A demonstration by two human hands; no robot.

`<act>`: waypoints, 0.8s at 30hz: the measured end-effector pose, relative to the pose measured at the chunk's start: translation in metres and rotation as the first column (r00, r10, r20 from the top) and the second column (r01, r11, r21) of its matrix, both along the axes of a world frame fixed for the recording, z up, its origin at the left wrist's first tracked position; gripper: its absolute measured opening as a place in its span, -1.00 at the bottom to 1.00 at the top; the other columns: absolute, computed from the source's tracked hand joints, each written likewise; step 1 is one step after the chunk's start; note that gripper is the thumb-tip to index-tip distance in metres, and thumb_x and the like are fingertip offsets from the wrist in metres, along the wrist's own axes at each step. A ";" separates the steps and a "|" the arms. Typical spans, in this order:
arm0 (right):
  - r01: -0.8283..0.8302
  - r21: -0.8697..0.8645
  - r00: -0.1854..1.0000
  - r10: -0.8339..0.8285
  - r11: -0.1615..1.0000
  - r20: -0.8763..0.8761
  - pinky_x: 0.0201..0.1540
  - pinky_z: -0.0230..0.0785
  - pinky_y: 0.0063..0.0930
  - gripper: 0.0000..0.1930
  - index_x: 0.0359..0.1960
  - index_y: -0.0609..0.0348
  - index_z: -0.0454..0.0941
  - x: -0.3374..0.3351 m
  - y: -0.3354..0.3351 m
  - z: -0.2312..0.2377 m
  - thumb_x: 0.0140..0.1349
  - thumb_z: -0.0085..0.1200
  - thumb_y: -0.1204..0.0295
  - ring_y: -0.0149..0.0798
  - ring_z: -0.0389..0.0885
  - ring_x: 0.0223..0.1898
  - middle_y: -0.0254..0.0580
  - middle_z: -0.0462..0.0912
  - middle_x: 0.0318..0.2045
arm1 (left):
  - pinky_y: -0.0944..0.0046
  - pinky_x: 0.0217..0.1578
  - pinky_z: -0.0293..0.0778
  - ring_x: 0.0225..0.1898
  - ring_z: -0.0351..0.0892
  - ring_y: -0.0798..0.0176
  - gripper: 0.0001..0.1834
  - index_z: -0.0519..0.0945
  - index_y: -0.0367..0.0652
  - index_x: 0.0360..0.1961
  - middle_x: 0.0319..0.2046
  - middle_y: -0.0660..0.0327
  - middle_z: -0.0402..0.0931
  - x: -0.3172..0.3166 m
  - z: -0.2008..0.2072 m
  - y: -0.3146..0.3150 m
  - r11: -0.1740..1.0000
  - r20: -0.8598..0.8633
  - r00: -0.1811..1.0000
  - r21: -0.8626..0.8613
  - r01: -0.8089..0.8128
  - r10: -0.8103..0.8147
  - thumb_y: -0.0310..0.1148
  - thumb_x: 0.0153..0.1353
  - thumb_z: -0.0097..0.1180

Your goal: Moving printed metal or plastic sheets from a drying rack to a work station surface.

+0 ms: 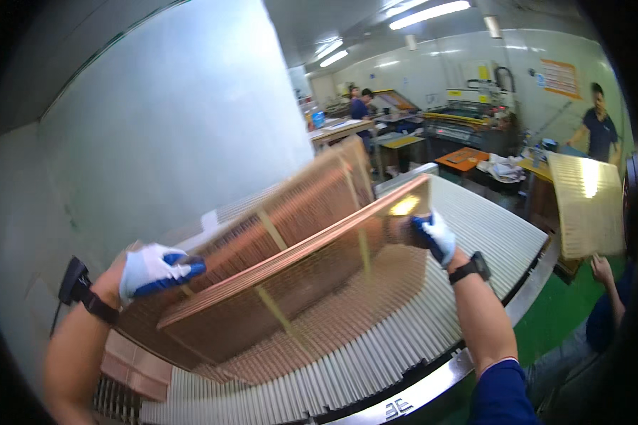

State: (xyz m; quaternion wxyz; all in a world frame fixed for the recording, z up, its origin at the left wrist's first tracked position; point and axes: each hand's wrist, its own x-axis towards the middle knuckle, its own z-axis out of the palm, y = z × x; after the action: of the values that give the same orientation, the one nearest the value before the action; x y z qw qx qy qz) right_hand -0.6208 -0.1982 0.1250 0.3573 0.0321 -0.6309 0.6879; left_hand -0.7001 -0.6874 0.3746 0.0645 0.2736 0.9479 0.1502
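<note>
Bare forearms wearing black wrist straps, white-and-blue-gloved right hand gripping the right edge of a tilted copper-coloured rectangular panel stack, long axis lower-left to upper-right, matching left hand by its left end, hold unclear, all above grey ribbed rollers.

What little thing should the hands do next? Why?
Maybe ease the front panels and back panels together: a gap shows between their top edges, the right hand holds the front ones' right end, and the left hand is at the back ones' left end.
</note>
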 end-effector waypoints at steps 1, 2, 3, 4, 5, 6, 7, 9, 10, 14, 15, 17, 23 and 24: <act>0.006 -0.010 1.000 -0.006 1.000 0.025 -0.10 0.40 -0.55 -0.62 -0.01 0.23 0.47 -0.004 -0.003 0.003 0.22 0.20 0.28 -0.48 0.51 -0.20 -0.35 0.58 -0.22 | 0.36 -0.28 0.43 -0.35 0.46 0.42 -0.57 0.63 -0.24 -0.10 -0.40 0.22 0.57 -0.002 -0.009 0.006 0.997 0.084 0.994 0.022 0.070 -0.072 -0.06 0.26 0.15; -0.054 -0.024 0.998 0.055 0.998 0.024 -0.12 0.40 -0.57 -0.63 -0.03 0.23 0.48 -0.004 -0.006 0.008 0.22 0.20 0.29 -0.49 0.51 -0.21 -0.36 0.58 -0.23 | 0.37 -0.15 0.44 -0.22 0.51 0.38 -0.60 0.59 -0.23 -0.02 -0.23 0.19 0.61 -0.026 -0.023 -0.009 0.875 -0.016 0.882 0.116 0.470 -0.471 -0.12 0.32 0.09; -0.098 -0.052 0.994 0.101 0.994 0.039 -0.13 0.40 -0.58 -0.65 -0.04 0.23 0.48 0.002 -0.006 0.006 0.22 0.20 0.30 -0.49 0.51 -0.23 -0.37 0.58 -0.24 | 0.35 -0.07 0.44 -0.14 0.53 0.36 -0.63 0.57 -0.21 0.01 -0.13 0.21 0.61 -0.028 -0.023 0.002 0.884 0.049 0.882 0.048 0.466 -0.468 -0.18 0.33 0.08; -0.028 -0.008 1.000 0.028 1.000 0.012 -0.17 0.39 -0.61 -0.68 -0.06 0.21 0.50 0.004 -0.001 0.001 0.22 0.20 0.32 -0.51 0.50 -0.27 -0.38 0.58 -0.27 | 0.32 -0.06 0.45 -0.12 0.54 0.33 -0.62 0.56 -0.23 0.03 -0.12 0.19 0.61 -0.025 -0.018 0.008 0.916 0.125 0.908 0.084 0.392 -0.400 -0.19 0.33 0.07; -0.096 -0.095 0.995 0.096 0.991 -0.006 -0.19 0.37 -0.62 -0.67 -0.07 0.21 0.50 0.006 -0.006 0.004 0.21 0.22 0.30 -0.51 0.48 -0.29 -0.39 0.58 -0.28 | 0.30 -0.04 0.47 -0.10 0.56 0.30 -0.62 0.54 -0.24 0.04 -0.12 0.16 0.62 -0.010 -0.015 0.003 0.953 0.198 0.933 0.112 0.282 -0.299 -0.20 0.33 0.06; -0.110 -0.115 0.994 0.110 0.987 -0.007 -0.18 0.36 -0.61 -0.65 -0.07 0.21 0.50 0.009 -0.003 0.002 0.20 0.24 0.29 -0.51 0.48 -0.27 -0.39 0.58 -0.28 | 0.27 -0.02 0.48 -0.08 0.56 0.27 -0.58 0.49 -0.25 0.09 -0.11 0.13 0.61 -0.012 -0.014 -0.008 0.911 0.241 0.882 0.186 0.368 -0.405 -0.18 0.34 0.05; -0.126 -0.136 0.992 0.126 0.983 -0.009 -0.16 0.36 -0.60 -0.63 -0.07 0.21 0.51 0.011 -0.002 -0.002 0.19 0.26 0.27 -0.51 0.47 -0.26 -0.39 0.57 -0.27 | 0.24 0.00 0.49 -0.06 0.57 0.24 -0.54 0.45 -0.25 0.15 -0.10 0.10 0.59 -0.022 -0.015 -0.027 0.858 0.276 0.818 0.262 0.442 -0.505 -0.17 0.36 0.04; -0.081 -0.104 0.997 0.082 0.991 0.010 -0.14 0.36 -0.60 -0.62 -0.06 0.22 0.50 0.015 -0.006 0.002 0.19 0.27 0.25 -0.50 0.48 -0.25 -0.39 0.58 -0.27 | 0.15 0.09 0.46 -0.02 0.57 0.14 -0.26 0.33 -0.31 0.21 -0.03 0.07 0.53 -0.042 -0.031 -0.071 0.852 0.547 0.812 0.507 -0.128 -0.203 0.07 0.22 0.16; -0.047 -0.081 0.999 0.049 0.996 0.018 -0.12 0.36 -0.60 -0.60 -0.05 0.22 0.49 0.013 -0.006 0.003 0.19 0.28 0.24 -0.50 0.48 -0.24 -0.39 0.58 -0.26 | 0.10 0.11 0.44 0.03 0.53 0.13 -0.24 0.35 -0.31 0.20 -0.02 0.06 0.53 -0.054 -0.050 -0.102 0.793 0.485 0.848 0.593 -0.140 -0.213 0.13 0.21 0.13; -0.122 -0.078 0.992 0.120 0.989 -0.028 -0.11 0.37 -0.59 -0.55 0.01 0.21 0.46 -0.004 -0.020 0.013 0.20 0.25 0.21 -0.50 0.47 -0.19 -0.38 0.56 -0.22 | -0.06 0.24 0.25 0.18 0.43 0.09 -0.11 0.42 -0.12 0.20 0.08 0.06 0.50 -0.026 -0.118 -0.146 0.679 0.176 0.977 0.732 -0.047 -0.123 0.45 0.21 -0.30; -0.098 -0.021 0.995 0.098 0.995 0.010 -0.15 0.39 -0.59 -0.58 0.00 0.24 0.45 -0.011 -0.004 0.000 0.23 0.20 0.24 -0.49 0.47 -0.17 -0.33 0.55 -0.19 | -0.06 0.24 0.25 0.18 0.43 0.09 -0.11 0.42 -0.12 0.20 0.08 0.06 0.50 -0.019 -0.122 -0.128 0.676 0.181 0.978 0.734 -0.060 -0.109 0.45 0.21 -0.30; -0.074 0.054 0.964 0.057 0.996 0.259 -0.20 0.42 -0.57 -0.73 -0.10 0.19 0.47 -0.014 0.037 -0.022 0.30 0.04 0.27 -0.45 0.47 -0.25 -0.34 0.54 -0.25 | 0.09 0.34 0.13 0.28 0.30 0.09 -0.09 0.34 -0.18 0.25 0.24 0.05 0.36 -0.007 -0.107 -0.089 0.280 0.549 0.613 0.829 -0.484 -0.567 0.43 0.23 -0.30; -0.228 -0.173 0.973 0.216 0.958 -0.084 0.00 0.46 -0.38 -0.66 0.05 0.16 0.42 -0.010 0.015 -0.018 0.37 -0.02 0.22 -0.34 0.54 -0.12 -0.28 0.55 -0.12 | 0.08 0.25 0.26 0.24 0.35 0.09 -0.09 0.34 -0.18 0.26 0.20 0.01 0.40 -0.019 -0.117 -0.052 0.222 0.556 0.662 0.823 -0.523 -0.503 0.42 0.22 -0.23; -0.199 -0.140 0.980 0.198 0.970 -0.020 0.00 0.45 -0.38 -0.67 0.04 0.15 0.44 -0.014 0.013 -0.010 0.37 -0.03 0.22 -0.35 0.54 -0.14 -0.29 0.56 -0.14 | 0.10 0.25 0.26 0.23 0.36 0.12 -0.10 0.35 -0.18 0.26 0.20 0.03 0.41 -0.014 -0.113 -0.045 0.230 0.566 0.675 0.819 -0.525 -0.474 0.41 0.22 -0.22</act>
State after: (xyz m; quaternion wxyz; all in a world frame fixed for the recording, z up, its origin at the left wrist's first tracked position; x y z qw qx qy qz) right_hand -0.6345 -0.1855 0.1153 0.2898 0.0717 -0.5730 0.7633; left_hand -0.7137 -0.7326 0.2620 0.2525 0.1455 0.5242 0.8002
